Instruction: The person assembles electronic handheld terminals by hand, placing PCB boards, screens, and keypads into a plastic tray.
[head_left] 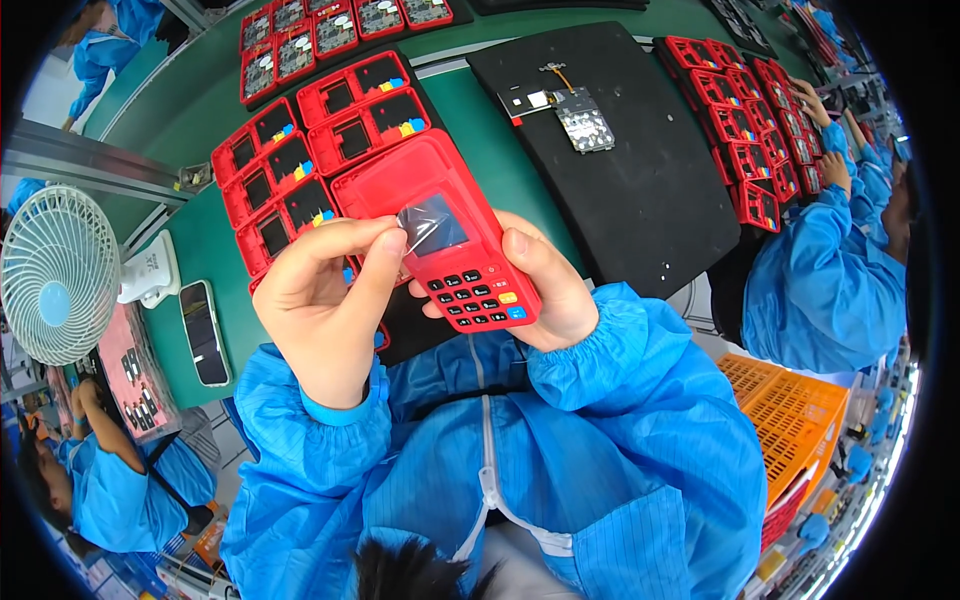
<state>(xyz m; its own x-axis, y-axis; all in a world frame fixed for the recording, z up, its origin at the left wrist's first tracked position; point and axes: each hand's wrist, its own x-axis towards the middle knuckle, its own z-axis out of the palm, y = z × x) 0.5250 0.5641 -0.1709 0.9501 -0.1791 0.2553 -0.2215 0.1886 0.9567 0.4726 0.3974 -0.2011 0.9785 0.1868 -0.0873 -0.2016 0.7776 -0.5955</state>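
A red card payment terminal point(425, 172), with a small screen and a keypad of black, yellow and blue keys, is held up tilted before my chest. My right hand point(552, 292) grips its lower right side, thumb along the edge and fingertips showing at the far side. My left hand point(325, 295) pinches a clear film point(422, 226) between thumb and forefinger at the screen's left edge. The film is creased and shiny, partly raised over the screen; how much of it still sticks cannot be made out.
Red housings point(345, 125) lie in rows behind the terminal. A black mat point(640, 200) bears a circuit board point(585, 122). At left are a phone point(205, 335) and a fan point(60, 275). An orange basket point(800, 415) stands at right. Co-workers sit on both sides.
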